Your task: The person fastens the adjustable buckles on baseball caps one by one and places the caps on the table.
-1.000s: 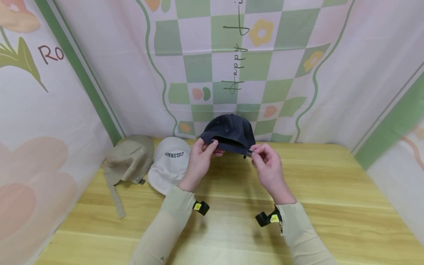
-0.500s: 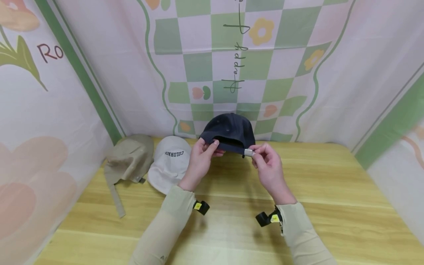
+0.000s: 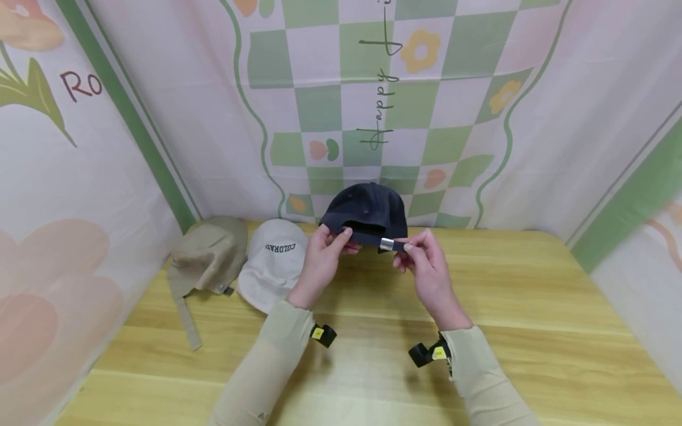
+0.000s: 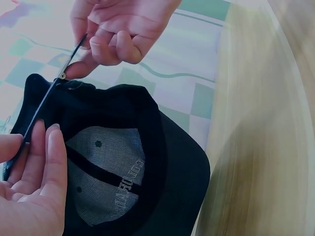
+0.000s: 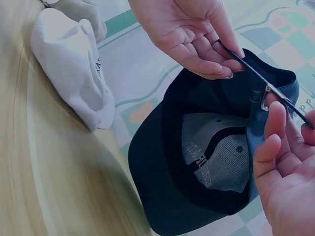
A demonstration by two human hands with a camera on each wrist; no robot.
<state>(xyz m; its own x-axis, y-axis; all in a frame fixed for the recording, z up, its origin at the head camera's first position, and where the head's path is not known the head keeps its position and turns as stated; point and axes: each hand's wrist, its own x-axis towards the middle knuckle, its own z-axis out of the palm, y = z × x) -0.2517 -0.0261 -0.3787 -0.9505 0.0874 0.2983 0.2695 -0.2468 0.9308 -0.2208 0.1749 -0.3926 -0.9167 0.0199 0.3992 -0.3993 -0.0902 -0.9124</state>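
Observation:
A navy baseball cap is held up above the table, its back opening toward me. In the right wrist view its brim points down and left, and the grey lining shows inside. My left hand grips the cap's back strap at the left, thumb on top. On the strap sits a silver metal buckle. A strap end sticks out to the right of it, and my right hand pinches that end between thumb and finger. The left wrist view shows the strap edge-on, stretched between both hands.
A white cap with dark lettering lies on the wooden table, left of my hands. Beside it is a khaki cap, its loose strap hanging toward me. A printed cloth rises behind the table.
The buckle has shifted left, away from my right fingertips, and more strap shows between them. My right hand has moved slightly left. The left hand keeps its grip almost unmoved.

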